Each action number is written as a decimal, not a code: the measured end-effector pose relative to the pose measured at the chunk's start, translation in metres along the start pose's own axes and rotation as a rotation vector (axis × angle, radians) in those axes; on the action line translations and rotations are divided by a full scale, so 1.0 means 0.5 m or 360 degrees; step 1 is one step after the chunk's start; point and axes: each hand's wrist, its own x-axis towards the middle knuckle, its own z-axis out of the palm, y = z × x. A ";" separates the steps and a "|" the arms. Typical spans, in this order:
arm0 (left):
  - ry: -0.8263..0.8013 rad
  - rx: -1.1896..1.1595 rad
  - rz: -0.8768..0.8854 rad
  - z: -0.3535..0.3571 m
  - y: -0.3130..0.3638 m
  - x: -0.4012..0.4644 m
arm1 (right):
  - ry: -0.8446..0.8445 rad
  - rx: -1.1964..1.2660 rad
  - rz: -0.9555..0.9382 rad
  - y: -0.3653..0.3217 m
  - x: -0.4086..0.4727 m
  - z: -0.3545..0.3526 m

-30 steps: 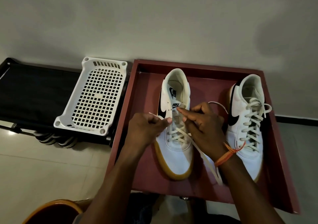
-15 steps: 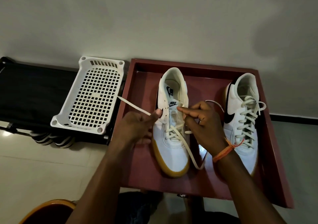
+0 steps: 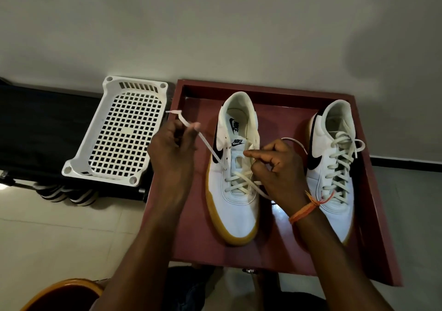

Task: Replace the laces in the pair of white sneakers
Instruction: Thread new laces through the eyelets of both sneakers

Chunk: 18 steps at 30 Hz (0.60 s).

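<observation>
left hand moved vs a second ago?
Yes. The left hand, pinching the lace, has pulled up and left from the near sneaker's eyelets toward the white basket.

The left hand [image 3: 171, 150] has pulled away from the left sneaker [image 3: 235, 172], out to the left and farther off, drawing the lace [image 3: 210, 147] taut from a left eyelet. The lace tip now pokes past the fingers toward the white basket [image 3: 119, 133]. The right hand [image 3: 277, 169] has slid slightly right, and less lace trails near its wrist.
</observation>
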 end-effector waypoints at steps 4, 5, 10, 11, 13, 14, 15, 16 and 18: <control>-0.0652 0.0531 -0.0354 -0.004 -0.009 -0.022 | 0.0009 -0.0004 0.0041 -0.004 0.001 0.001; -0.0831 0.0541 -0.0440 -0.003 -0.010 -0.030 | 0.0009 -0.0001 0.0050 -0.006 0.001 0.002; -0.0946 0.0215 -0.0616 0.007 -0.012 -0.036 | -0.0012 0.0037 0.0090 -0.008 0.000 0.002; -0.0897 0.0154 -0.0624 0.007 -0.009 -0.034 | -0.0013 0.0036 0.0092 -0.008 0.000 0.003; -0.0819 0.0085 -0.0662 0.005 -0.010 -0.028 | -0.0010 0.0035 0.0088 -0.007 0.000 0.004; -0.0787 0.0103 -0.0688 0.003 -0.010 -0.026 | -0.0009 0.0041 0.0089 -0.007 0.000 0.005; -0.0776 0.0150 -0.0719 0.002 -0.010 -0.026 | -0.0007 0.0048 0.0090 -0.008 0.000 0.006; -0.0791 0.0196 -0.0756 0.002 -0.009 -0.028 | -0.0002 0.0048 0.0087 -0.008 0.000 0.007; -0.0855 0.0216 -0.0769 0.006 -0.009 -0.031 | 0.0006 0.0044 0.0080 -0.008 0.000 0.008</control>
